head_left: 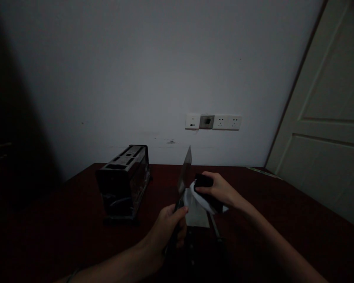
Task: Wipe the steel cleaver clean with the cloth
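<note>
My left hand [171, 226] is closed around the black handle of a kitchen knife [185, 171], its broad blade pointing up. To the right of that blade, my right hand [216, 188] grips a folded black-and-white cloth [209, 193]; the two appear slightly apart. Below them on the table lies a cleaver [198, 217] with a wide pale blade and a dark riveted handle toward me. Beside it is a slim tool [214, 226], with a narrow metal shaft; its dark handle end is hard to make out in the dim light.
A black knife block [122, 181] with slots in its top stands on the left of the dark red table [247, 228]. Behind the table is a pale wall with switches and sockets [214, 122]. A panelled door [327, 157] is at the right. A green-white strip [262, 172] lies near the back edge.
</note>
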`<action>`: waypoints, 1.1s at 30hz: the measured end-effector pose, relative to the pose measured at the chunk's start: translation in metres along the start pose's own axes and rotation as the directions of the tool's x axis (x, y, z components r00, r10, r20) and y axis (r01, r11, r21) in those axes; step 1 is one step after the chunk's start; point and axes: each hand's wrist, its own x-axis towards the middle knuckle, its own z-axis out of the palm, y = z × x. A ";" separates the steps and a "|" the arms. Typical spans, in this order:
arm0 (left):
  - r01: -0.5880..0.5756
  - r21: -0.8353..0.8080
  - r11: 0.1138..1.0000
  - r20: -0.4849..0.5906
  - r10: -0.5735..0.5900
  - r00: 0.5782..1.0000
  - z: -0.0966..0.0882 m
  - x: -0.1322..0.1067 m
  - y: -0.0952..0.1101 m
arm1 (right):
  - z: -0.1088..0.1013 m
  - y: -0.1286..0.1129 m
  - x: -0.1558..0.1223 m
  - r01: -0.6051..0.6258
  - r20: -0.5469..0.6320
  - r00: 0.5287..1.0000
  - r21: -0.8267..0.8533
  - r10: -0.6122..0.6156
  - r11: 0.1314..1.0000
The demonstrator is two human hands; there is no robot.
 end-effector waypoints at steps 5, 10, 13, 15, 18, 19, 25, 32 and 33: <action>-0.010 0.009 1.000 -0.029 0.010 1.000 -0.003 0.002 0.006 | -0.015 -0.027 -0.017 0.315 -0.017 0.943 -0.271 -0.332 0.910; 0.022 -0.012 1.000 -0.030 -0.022 0.999 -0.004 0.003 0.010 | 0.010 -0.030 -0.023 0.535 0.138 0.839 -0.382 -0.526 0.754; 0.050 -0.023 0.998 -0.036 -0.051 0.998 -0.007 0.004 0.009 | 0.026 -0.021 -0.021 0.601 0.181 0.789 -0.423 -0.587 0.678; 0.049 -0.033 0.998 -0.033 -0.050 0.998 -0.009 0.005 0.008 | 0.033 -0.017 -0.020 0.628 0.208 0.764 -0.455 -0.611 0.631; 0.028 -0.041 0.999 -0.032 -0.030 0.999 -0.010 0.005 0.008 | 0.037 -0.014 -0.020 0.685 0.241 0.712 -0.448 -0.660 0.575; 0.020 -0.040 0.999 -0.032 -0.021 0.999 -0.010 0.005 0.008 | 0.038 -0.013 -0.020 0.705 0.243 0.692 -0.431 -0.680 0.563; 0.032 -0.032 0.999 -0.043 -0.033 0.998 -0.008 0.004 0.009 | 0.039 -0.010 -0.020 0.739 0.242 0.662 -0.366 -0.709 0.566; 0.043 -0.020 0.999 -0.034 -0.044 0.998 -0.008 0.002 0.007 | 0.038 -0.016 -0.022 0.657 0.189 0.746 -0.359 -0.638 0.663; 0.048 -0.011 0.999 -0.037 -0.048 0.998 -0.007 0.001 0.007 | 0.037 -0.017 -0.023 0.658 0.188 0.744 -0.370 -0.641 0.656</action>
